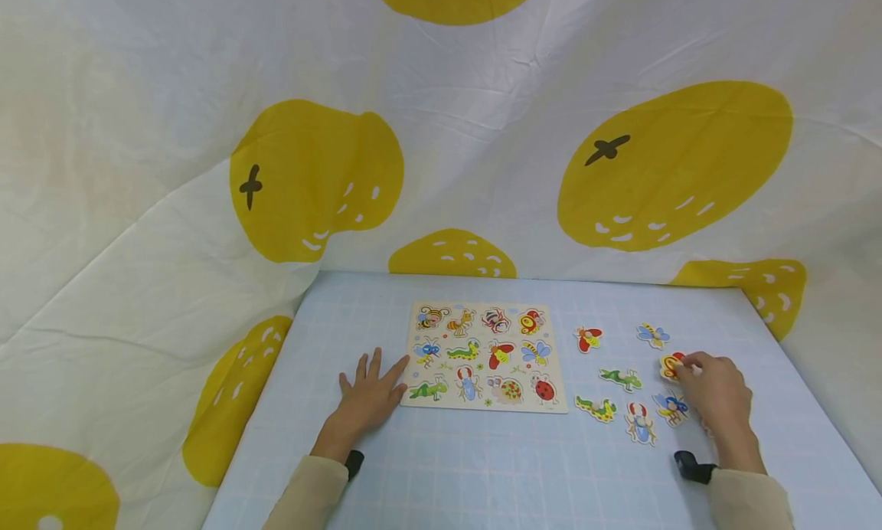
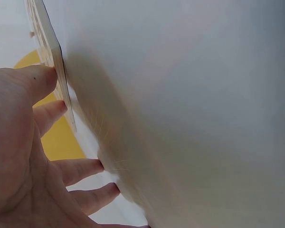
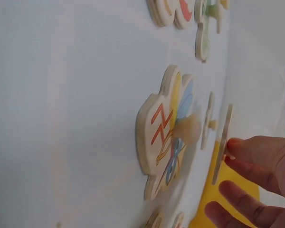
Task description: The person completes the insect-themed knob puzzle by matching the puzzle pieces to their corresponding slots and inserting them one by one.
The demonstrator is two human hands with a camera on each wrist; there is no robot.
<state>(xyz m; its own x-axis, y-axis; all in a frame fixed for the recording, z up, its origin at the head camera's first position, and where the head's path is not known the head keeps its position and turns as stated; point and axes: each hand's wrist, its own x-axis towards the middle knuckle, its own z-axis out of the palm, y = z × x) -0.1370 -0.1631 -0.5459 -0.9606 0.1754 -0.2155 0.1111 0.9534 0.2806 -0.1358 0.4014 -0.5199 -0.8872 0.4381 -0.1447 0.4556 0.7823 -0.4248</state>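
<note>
A wooden puzzle board (image 1: 484,373) printed with several insects lies flat on the table. My left hand (image 1: 370,398) rests spread beside it, its thumb and index finger touching the board's left edge, as the left wrist view also shows. Over the loose pieces at the right, my right hand (image 1: 720,388) pinches a red-and-yellow insect puzzle piece (image 1: 671,367) between thumb and index finger. The right wrist view shows this piece (image 3: 222,145) edge-on, raised off the table. Below it lies a blue-winged insect piece (image 1: 671,408) with a knob; a stag beetle piece (image 1: 641,424) is nearby.
More knobbed pieces lie right of the board: a red-winged insect (image 1: 588,339), a bee-like piece (image 1: 652,335), a green grasshopper-like piece (image 1: 621,379) and a caterpillar (image 1: 596,409). A pale checked cloth (image 1: 496,469) covers the table. Behind stands a white curtain (image 1: 482,132) with yellow fruit shapes.
</note>
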